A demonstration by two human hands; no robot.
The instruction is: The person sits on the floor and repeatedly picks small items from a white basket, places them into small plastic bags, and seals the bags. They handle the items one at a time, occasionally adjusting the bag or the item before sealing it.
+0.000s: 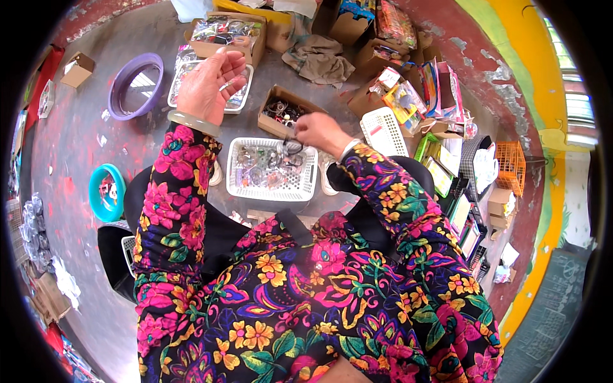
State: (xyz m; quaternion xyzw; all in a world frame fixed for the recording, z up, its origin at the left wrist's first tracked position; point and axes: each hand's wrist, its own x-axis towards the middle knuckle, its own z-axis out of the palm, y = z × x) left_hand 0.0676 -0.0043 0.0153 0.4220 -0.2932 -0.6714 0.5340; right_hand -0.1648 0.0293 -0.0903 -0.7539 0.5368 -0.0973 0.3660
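My left hand (211,86) is raised in front of a white tray (242,105) of small packets; its palm shows, the fingers are loosely curled and apart, and I see nothing in it. My right hand (321,133) is closed in a pinch on a small dark looped thing (293,147), too blurred to name. That hand hovers over the far right corner of a white plastic basket (271,193), which holds several clear bags with small items. Just beyond it stands an open cardboard box (271,126) with dark loops and small pieces inside.
A purple basin (115,96) and a teal basin (96,198) stand on the grey floor at left. Cartons of packaged goods (399,96) line the right wall, near an upturned white basket (383,131) and an orange crate (511,167). A crumpled cloth (317,59) lies ahead.
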